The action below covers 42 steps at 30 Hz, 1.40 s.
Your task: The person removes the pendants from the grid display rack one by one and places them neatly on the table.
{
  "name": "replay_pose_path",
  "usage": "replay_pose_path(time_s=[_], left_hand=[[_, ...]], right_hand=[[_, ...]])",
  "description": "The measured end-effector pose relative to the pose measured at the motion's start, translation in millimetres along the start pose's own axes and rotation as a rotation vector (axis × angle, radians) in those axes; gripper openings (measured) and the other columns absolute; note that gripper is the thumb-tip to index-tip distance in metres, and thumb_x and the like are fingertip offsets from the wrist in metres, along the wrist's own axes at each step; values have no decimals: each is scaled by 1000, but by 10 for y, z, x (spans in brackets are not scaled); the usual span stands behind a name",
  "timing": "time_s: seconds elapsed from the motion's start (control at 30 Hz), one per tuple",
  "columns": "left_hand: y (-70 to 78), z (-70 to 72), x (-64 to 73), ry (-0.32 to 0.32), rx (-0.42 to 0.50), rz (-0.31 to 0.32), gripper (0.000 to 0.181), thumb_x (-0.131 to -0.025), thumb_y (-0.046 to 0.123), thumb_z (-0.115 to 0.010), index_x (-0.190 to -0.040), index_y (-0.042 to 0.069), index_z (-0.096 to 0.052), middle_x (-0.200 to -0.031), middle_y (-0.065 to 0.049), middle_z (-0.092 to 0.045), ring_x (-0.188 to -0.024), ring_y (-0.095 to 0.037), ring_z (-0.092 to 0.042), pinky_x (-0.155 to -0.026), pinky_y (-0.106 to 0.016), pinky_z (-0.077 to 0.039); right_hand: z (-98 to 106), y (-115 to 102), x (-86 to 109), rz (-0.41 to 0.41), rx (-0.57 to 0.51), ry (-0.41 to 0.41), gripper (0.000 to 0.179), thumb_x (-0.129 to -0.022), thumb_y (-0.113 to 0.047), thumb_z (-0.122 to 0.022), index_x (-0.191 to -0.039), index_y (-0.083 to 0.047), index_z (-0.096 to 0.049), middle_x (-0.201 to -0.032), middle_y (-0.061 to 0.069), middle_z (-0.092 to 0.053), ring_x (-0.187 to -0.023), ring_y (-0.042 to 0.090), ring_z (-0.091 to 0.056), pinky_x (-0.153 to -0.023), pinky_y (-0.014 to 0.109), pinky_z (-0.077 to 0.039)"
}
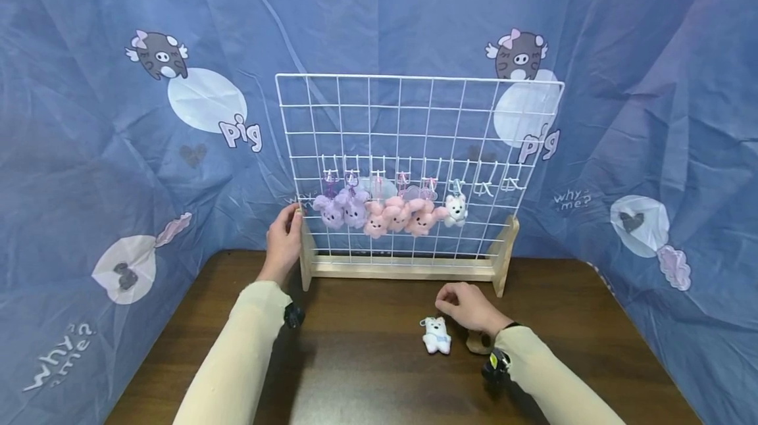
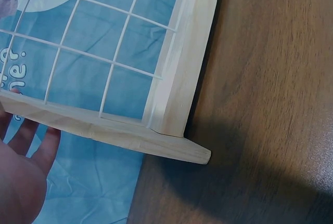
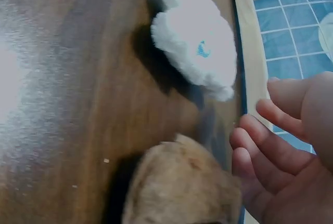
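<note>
My left hand (image 1: 284,237) grips the left edge of a white wire grid rack (image 1: 414,108) at its wooden side support (image 1: 306,254). In the left wrist view, fingers (image 2: 46,148) lie against that support. My right hand (image 1: 470,306) is over the table with its fingers loosely bent and nothing between them. Just beside it lies a white plush bear keychain (image 1: 437,336) with a light-blue bow. A brown plush (image 1: 478,342), partly hidden under the right wrist, lies on the table too; the right wrist view shows its fuzzy brown body (image 3: 182,187).
From hooks on the rack hang purple plush keychains (image 1: 354,208), pink plush keychains (image 1: 398,214) and one white bear (image 1: 455,210). Bare hooks (image 1: 510,183) are at the right. The rack's wooden base (image 1: 403,270) stands on the brown table (image 1: 367,359), before a blue printed curtain (image 1: 379,10).
</note>
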<state>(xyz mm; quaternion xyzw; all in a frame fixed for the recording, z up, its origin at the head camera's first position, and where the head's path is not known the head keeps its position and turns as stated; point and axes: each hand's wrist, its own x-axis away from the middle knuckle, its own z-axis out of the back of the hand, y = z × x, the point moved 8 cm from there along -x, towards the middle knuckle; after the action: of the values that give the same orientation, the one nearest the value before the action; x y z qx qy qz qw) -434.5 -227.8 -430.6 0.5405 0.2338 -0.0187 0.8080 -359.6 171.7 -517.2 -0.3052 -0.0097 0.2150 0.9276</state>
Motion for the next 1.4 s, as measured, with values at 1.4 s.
replay_pose_path(time_s=[1.4], left_hand=[[-12, -11, 0, -11, 10, 13, 37, -113, 23, -49, -144, 4, -59, -135, -18, -67, -121, -30, -61, -104, -46, -47]], right_hand=[[1331, -254, -182, -104, -437, 568, 51, -104, -24, -68, -147, 0, -54, -144, 19, -61, -134, 36, -58, -109, 55, -47]])
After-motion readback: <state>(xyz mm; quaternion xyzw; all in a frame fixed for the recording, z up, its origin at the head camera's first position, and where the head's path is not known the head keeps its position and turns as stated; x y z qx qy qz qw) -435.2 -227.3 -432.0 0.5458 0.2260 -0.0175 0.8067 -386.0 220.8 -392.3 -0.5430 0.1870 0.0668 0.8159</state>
